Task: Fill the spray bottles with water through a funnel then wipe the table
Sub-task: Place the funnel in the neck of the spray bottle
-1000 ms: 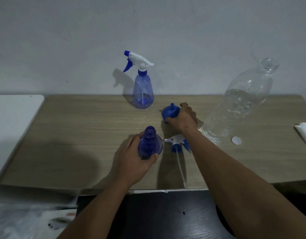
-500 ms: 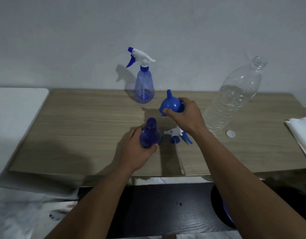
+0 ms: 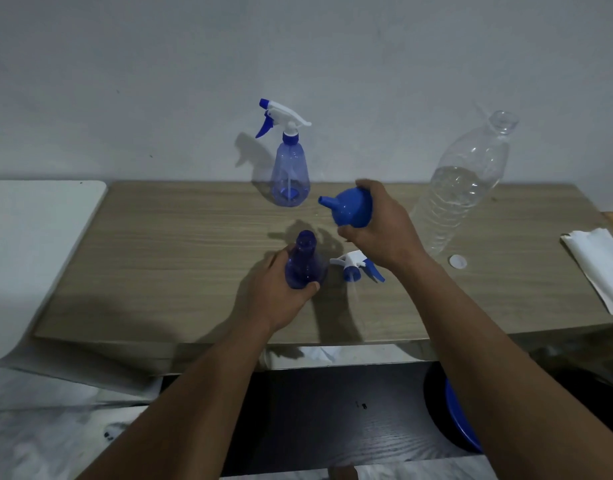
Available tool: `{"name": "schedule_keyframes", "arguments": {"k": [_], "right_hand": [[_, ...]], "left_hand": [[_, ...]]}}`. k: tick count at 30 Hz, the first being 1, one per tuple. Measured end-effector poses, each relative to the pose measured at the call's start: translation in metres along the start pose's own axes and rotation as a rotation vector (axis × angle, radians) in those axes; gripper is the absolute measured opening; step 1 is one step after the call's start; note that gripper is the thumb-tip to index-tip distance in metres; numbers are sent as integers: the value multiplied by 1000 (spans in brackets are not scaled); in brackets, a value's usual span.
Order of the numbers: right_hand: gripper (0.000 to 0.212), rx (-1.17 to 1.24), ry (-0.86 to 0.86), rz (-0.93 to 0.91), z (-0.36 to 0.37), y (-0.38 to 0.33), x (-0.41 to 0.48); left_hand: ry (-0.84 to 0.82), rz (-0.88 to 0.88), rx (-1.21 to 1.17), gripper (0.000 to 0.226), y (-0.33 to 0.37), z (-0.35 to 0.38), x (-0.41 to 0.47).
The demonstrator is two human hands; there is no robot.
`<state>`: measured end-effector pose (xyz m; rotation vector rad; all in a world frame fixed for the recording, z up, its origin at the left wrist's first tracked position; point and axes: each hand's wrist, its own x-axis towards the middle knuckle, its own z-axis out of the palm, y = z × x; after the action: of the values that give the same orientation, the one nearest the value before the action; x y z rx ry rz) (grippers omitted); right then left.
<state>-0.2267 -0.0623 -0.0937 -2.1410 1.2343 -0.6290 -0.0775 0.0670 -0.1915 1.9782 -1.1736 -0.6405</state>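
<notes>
Left hand: the left hand is wrapping closed around the lower body of an open-necked translucent blue plastic spray bottle, which is standing upright on the wood-grain table, near the middle.
Right hand: the right hand is gripping a blue plastic funnel by its wide bowl, holding it clear of the table with the spout pointing left, just right of and beyond the open bottle's neck.
Loose sprayer: a white and blue trigger sprayer head is lying on the table just right of the held bottle.
Second bottle: a capped translucent blue spray bottle is standing at the far edge.
Water: a large clear plastic water bottle, partly filled and uncapped, is standing far right, its white cap lying beside it.
Cloth: a folded white cloth is lying at the right edge.
</notes>
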Motion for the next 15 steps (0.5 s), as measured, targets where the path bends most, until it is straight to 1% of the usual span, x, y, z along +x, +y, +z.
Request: {"name": "schedule_keyframes", "arguments": {"k": [3,6,8,9,10,12,13,14,15], "right_hand": [[82,-115,61,-147,5,-6,-6],[91,-166,25,-253,8,-11,-11],[95,-226,13,-313,9,-13,-14],[89,-269,11,-333,10,-13,-16],[76,-311,6,-352,11,-14,-17],[37,-423,26,-418,13,-14,-19],[24,-465,67,-471,15,-12,-21],[18,-464,100,-512,17,-8,-21],[18,-429,134,-537,20,-4,-21]], "left_hand": [[3,-19,10,76,2,0,0],[-12,-24,40,65,4,-2,-1],[-21,-24,19,61,5,-2,-2],[-20,-26,14,60,5,-2,-2],[-20,-29,14,59,5,-3,-2],[-23,-29,22,62,5,-3,-3],[-23,-26,35,65,6,-4,-4],[-24,-24,50,66,6,-5,-4],[-26,-27,58,66,7,-5,-4]]}}
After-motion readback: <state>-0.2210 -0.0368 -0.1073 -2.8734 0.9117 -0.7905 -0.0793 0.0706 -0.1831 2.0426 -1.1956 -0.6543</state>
